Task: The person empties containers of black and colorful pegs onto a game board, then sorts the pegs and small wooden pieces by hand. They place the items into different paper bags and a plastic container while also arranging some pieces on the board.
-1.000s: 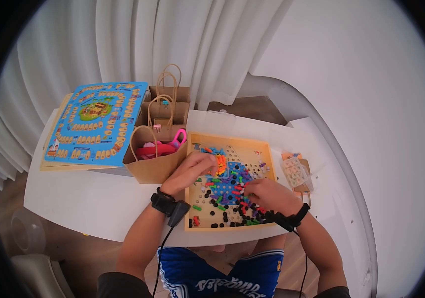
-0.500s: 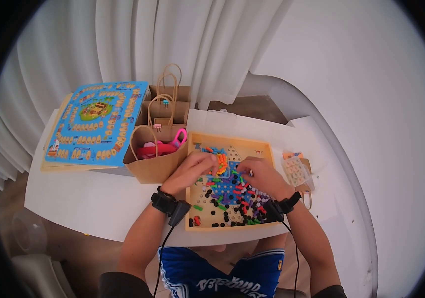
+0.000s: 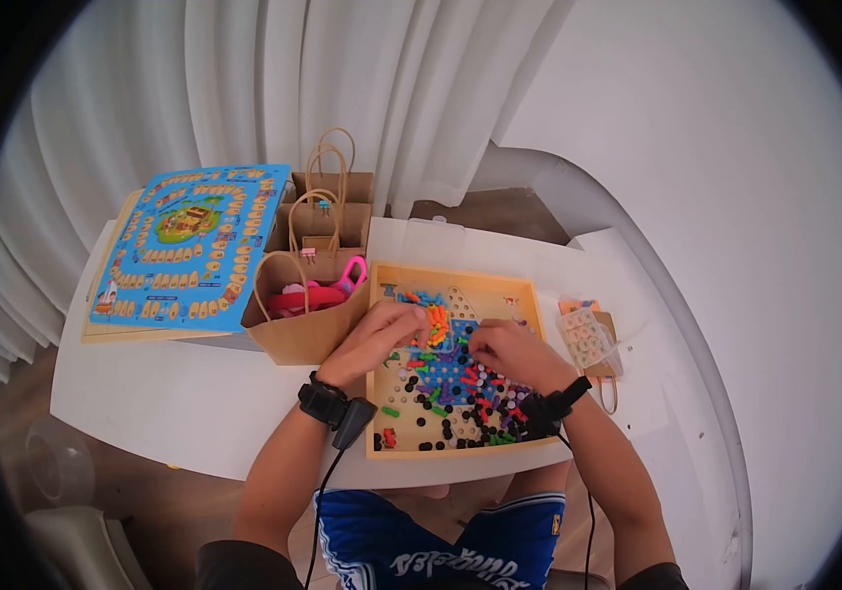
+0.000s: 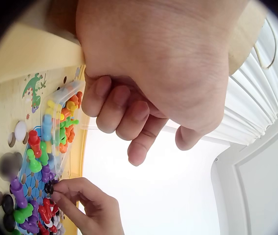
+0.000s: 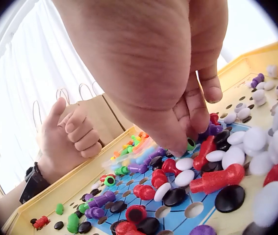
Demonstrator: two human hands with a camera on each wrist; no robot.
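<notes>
The left hand [image 3: 382, 334], idle and loosely curled, hung over the left edge of the wooden tray [image 3: 441, 453]; across a gap, the right hand [image 3: 517, 352] pinched a black piece [image 4: 49, 188].

From the head, looks forward and down from above, taking in worktop [image 3: 165, 418] and wooden tray [image 3: 451, 453]. From the left wrist, turned sideways, looks closely past the left hand [image 4: 153, 73] to the right hand [image 4: 90, 203]. From the right wrist, looks low and close across the tray toward paper bags [image 5: 96, 116]. Shares tray and both hands in all three views.
</notes>
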